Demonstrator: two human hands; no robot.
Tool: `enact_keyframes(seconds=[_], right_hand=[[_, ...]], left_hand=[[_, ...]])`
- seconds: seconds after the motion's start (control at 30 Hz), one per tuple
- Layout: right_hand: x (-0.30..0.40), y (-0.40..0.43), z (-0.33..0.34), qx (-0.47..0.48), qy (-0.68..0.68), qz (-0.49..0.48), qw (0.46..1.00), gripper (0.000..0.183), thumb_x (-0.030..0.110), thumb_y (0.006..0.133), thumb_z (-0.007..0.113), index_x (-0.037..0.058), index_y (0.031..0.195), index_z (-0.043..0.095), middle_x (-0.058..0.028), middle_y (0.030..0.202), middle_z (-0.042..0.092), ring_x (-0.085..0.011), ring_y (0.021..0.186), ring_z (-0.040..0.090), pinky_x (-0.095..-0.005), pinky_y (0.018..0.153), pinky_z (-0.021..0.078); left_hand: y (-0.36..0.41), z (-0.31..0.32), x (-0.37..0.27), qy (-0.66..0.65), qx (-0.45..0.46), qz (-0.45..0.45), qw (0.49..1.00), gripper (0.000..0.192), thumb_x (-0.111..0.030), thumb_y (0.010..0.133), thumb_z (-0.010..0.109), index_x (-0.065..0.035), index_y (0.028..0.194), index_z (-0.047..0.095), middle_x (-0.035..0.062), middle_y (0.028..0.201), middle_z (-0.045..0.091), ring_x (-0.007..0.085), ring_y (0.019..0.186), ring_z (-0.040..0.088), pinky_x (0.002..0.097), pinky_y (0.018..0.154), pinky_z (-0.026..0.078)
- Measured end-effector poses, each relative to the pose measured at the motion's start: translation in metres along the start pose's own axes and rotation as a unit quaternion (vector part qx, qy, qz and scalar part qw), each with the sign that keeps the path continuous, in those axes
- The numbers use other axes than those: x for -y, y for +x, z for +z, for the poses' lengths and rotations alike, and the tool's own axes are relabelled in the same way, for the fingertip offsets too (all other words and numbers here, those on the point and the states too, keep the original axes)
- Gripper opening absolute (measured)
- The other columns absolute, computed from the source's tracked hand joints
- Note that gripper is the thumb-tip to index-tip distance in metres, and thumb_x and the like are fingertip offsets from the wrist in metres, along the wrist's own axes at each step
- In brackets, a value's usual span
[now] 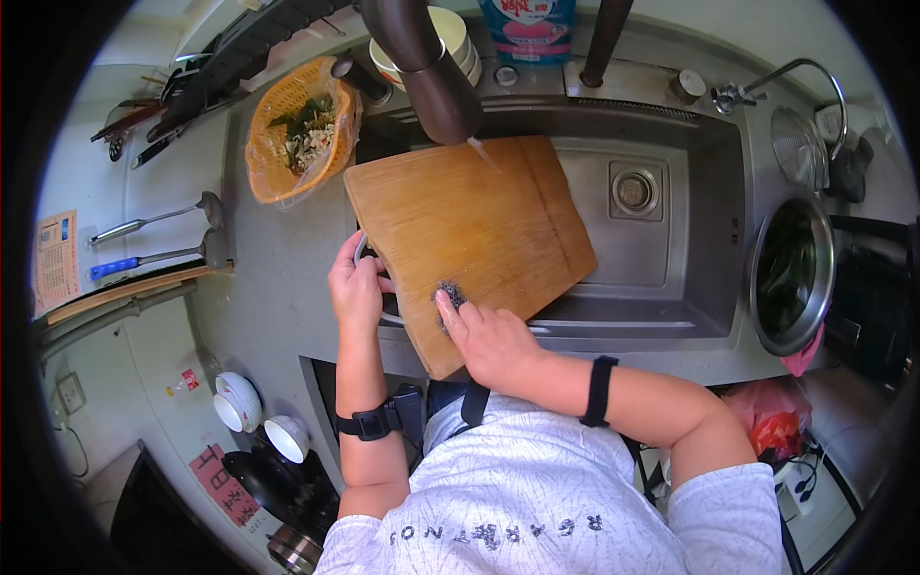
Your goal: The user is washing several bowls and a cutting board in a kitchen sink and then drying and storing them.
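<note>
A wooden cutting board (474, 215) lies tilted over the left part of a steel sink (618, 251), its near left corner over the sink's front edge. My left hand (361, 284) grips the board's left edge, by a pale curved handle or rim; part of the fingers is hidden. My right hand (492, 338) presses a metal scouring pad (449, 295) on the board's surface near that edge. A dark faucet (449, 108) hangs over the far edge of the board, and a thin stream of water leaves its tip.
An orange plastic basket (260, 154) with food scraps stands at the back left. Bowls (449, 36) and a blue detergent bag (532, 54) stand behind the sink. At the right are a metal bowl of greens (758, 287), a strainer (794, 147) and a curved chrome tap (812, 65).
</note>
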State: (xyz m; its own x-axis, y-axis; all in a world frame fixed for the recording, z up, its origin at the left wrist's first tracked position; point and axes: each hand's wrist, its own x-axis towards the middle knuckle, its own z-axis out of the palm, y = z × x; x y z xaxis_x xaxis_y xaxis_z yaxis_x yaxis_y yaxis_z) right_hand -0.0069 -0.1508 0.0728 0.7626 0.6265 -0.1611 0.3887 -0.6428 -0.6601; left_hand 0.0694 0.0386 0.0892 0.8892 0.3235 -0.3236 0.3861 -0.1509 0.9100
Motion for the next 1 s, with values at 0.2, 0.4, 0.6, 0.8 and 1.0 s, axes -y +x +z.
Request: enact_keyframes(seconds=[0.2,0.4,0.6,0.8,1.0], right_hand=[[-0.147,-0.008,0.05,0.114,0.012,0.313,0.943,0.055,0.009,0.082,0.043,-0.0124,0.129,0.025,-0.027,0.103,0.056,-0.0348,0.091,0.059,-0.0434,0.073,0.049],[-0.045,0.061,0.013,0.015,0.148,0.224,0.963,0.048,0.007,0.083,0.038,-0.0095,0.127,0.03,-0.0255,0.103,0.055,-0.0368,0.09,0.059,-0.0436,0.075,0.0484],[-0.074,0.084,0.002,-0.039,0.093,0.172,0.98,0.039,0.009,0.086,0.034,-0.0028,0.123,0.036,-0.0254,0.107,0.053,-0.0354,0.094,0.058,-0.0449,0.073,0.0493],[-0.185,0.09,0.006,-0.05,0.08,0.31,0.946,0.044,0.017,0.088,0.04,0.0048,0.131,0.035,-0.0197,0.123,0.048,-0.0333,0.111,0.05,-0.0414,0.091,0.0403],[-0.108,0.131,-0.028,-0.161,0.123,0.153,0.967,0.045,0.015,0.088,0.043,0.01,0.132,0.035,-0.0183,0.102,0.052,-0.0343,0.095,0.053,-0.0438,0.079,0.0436]], left_hand=[[0.004,-0.02,0.003,-0.01,-0.031,0.0,0.999,0.042,0.001,0.076,0.039,0.0066,0.117,0.047,0.0099,0.072,0.061,0.0104,0.042,0.051,0.0205,0.04,0.042],[-0.002,-0.024,0.004,0.021,-0.048,-0.006,0.999,0.042,0.001,0.077,0.038,0.0057,0.117,0.048,0.0098,0.071,0.06,0.0107,0.044,0.052,0.0209,0.041,0.042],[0.0,-0.03,0.01,0.028,-0.087,-0.025,0.995,0.043,0.002,0.077,0.037,0.0044,0.118,0.047,0.009,0.071,0.06,0.0101,0.044,0.051,0.0214,0.041,0.041],[-0.002,-0.019,0.002,0.015,-0.055,-0.005,0.998,0.044,0.001,0.077,0.036,0.0025,0.12,0.046,0.0074,0.07,0.059,0.0111,0.043,0.052,0.0206,0.04,0.042],[-0.008,-0.015,0.002,0.014,-0.041,-0.024,0.999,0.043,0.001,0.076,0.038,0.0029,0.119,0.047,0.0072,0.072,0.058,0.0112,0.044,0.053,0.0208,0.041,0.044]])
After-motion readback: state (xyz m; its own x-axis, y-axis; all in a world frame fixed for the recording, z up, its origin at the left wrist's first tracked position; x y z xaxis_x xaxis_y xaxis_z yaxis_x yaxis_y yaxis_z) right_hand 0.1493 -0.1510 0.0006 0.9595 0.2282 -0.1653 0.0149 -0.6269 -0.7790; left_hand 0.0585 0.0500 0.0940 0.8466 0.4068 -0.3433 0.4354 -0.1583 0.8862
